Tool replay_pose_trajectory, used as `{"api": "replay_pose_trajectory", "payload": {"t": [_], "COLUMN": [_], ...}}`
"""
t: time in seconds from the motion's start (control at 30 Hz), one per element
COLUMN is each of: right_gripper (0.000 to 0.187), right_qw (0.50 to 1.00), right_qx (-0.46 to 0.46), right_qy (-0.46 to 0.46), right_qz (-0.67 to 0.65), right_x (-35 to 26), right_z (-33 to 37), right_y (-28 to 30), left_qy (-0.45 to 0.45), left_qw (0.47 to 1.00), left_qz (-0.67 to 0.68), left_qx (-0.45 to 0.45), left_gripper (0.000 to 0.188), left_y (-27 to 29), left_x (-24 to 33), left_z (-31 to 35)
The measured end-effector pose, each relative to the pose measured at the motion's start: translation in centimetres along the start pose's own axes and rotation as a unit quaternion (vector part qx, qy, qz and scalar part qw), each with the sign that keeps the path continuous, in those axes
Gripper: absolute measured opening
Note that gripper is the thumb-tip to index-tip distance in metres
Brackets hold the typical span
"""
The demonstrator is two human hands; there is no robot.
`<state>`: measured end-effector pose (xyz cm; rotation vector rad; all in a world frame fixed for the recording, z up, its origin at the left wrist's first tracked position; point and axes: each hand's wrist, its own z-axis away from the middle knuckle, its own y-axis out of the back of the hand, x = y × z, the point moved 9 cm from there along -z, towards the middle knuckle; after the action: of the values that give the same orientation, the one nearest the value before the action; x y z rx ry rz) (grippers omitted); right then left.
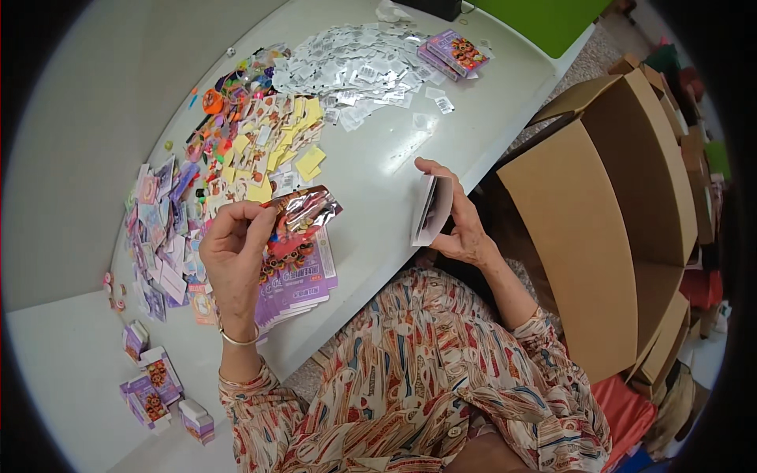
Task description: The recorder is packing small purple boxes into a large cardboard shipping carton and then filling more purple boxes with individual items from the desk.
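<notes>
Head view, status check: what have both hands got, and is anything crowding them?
Left hand pinching shiny foil packet. Right hand holding small open box above white table edge. Purple flat cartons stacked under left hand; nothing between hands.

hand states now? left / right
Left hand: closed on a shiny foil packet.
Right hand: closed on a small white folded box.

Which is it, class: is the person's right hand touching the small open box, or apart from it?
Touching. The head view shows the right hand gripping the small open box, thumb along its top edge and fingers behind it.
</notes>
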<state>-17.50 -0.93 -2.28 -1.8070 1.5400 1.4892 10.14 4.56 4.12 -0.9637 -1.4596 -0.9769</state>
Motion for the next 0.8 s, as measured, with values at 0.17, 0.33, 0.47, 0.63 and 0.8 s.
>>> {"api": "replay_pose_trajectory", "payload": {"t": [0.17,0.33,0.47,0.63,0.8], "right_gripper": [0.091,0.085,0.082,0.074,0.074], "right_qw": [0.999,0.999,0.99,0.967,0.966], "right_qx": [0.004,-0.005,0.031,0.066,0.071], "right_qy": [0.037,0.041,-0.001,-0.003,-0.007], "right_qz": [0.0,0.013,0.14,0.246,0.25], "right_x": [0.5,0.1,0.5,-1.1,-1.7], "right_z": [0.4,0.2,0.1,-0.3,0.0], "right_y": [-0.7,-1.0,-0.7,-1.1,-1.2], "left_qy": [-0.03,0.005,-0.099,-0.31,-0.358], "left_qw": [0.999,1.0,0.989,0.91,0.875], "left_qz": [-0.017,-0.022,-0.108,-0.272,-0.312], "left_qx": [-0.005,0.01,-0.022,-0.056,-0.097], "left_gripper": [0.013,0.014,0.014,0.024,0.034], "left_y": [-1.0,-0.5,-2.2,-6.8,-8.8], "left_x": [0.4,0.6,3.4,7.4,5.9], "left_z": [0.1,0.7,1.9,3.3,3.2]}}
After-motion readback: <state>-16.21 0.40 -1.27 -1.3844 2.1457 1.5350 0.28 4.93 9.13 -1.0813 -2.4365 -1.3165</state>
